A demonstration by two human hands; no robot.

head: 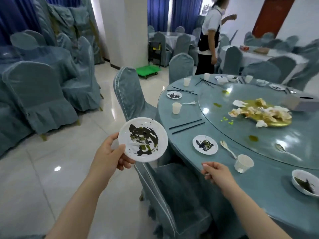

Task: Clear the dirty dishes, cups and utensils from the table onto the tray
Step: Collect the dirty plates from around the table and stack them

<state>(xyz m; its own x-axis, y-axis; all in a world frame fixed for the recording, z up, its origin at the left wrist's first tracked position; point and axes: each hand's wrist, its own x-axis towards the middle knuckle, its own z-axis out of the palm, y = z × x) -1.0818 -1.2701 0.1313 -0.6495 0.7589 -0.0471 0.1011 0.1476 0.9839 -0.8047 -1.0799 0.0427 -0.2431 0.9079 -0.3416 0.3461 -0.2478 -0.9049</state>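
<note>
With my left hand (pixel 110 152) pinching the smeared plate (pixel 143 139) by its rim, off the table's (pixel 259 187) near edge, and my right hand (pixel 216 172) curled on something small I can't identify, I'd keep the plate level since no tray shows.

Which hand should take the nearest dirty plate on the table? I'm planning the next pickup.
Probably right: the right hand hovers near that plate, while the left hand already holds a held plate.

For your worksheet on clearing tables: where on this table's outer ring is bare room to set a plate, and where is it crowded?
Bare: between the chopsticks and the paper cup. Crowded: dirty plate, spoon and clear cup sit close together.
</note>
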